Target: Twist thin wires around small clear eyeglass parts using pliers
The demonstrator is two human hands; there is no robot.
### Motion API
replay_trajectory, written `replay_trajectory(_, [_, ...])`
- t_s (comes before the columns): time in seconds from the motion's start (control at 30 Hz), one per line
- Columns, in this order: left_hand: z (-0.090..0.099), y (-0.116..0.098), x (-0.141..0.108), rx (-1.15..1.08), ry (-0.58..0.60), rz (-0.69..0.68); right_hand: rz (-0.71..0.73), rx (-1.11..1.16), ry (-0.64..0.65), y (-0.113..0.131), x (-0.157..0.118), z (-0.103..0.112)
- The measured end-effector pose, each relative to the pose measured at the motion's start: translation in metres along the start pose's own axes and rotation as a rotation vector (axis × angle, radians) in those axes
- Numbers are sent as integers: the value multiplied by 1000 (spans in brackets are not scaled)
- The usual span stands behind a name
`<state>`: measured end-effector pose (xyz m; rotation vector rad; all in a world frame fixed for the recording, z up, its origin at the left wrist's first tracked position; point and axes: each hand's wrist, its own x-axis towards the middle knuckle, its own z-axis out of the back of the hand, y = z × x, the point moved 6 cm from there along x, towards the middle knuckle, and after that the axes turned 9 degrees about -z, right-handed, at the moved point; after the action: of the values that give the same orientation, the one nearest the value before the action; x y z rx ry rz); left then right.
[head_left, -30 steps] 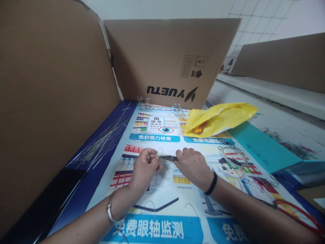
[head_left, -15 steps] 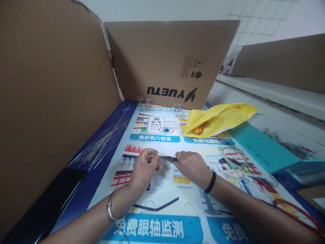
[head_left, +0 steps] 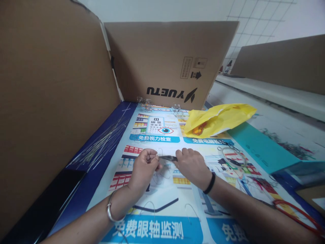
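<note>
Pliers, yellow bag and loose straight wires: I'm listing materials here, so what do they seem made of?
Pliers: probably dark steel; slim, hard-edged nose, handles hidden.
Yellow bag: likely thin, satiny plastic; soft creases, though coated paper is possible.
Straight wires: apparently bare metal, shiny; pale glints run along them.

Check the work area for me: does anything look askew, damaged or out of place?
Nothing is plainly damaged, but the brown cardboard panel at the back shows its black YUETU lettering upside down, and the thin straight silvery wires at left lie in a loose, crossing fan rather than a tidy bundle.
</note>
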<state>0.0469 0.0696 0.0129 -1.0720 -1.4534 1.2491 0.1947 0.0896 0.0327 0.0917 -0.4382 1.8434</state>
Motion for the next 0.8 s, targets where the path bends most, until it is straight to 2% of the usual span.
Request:
replay_trajectory(0.53, [2, -1, 0, 45, 10, -18, 87, 1, 75, 3, 0, -17])
replay_trajectory(0.7, [1, -1, -1, 41, 7, -10, 86, 37, 116, 2, 1, -18])
replay_trajectory(0.8, [1, 0, 0, 30, 14, -9, 65, 37, 92, 2, 1, -15])
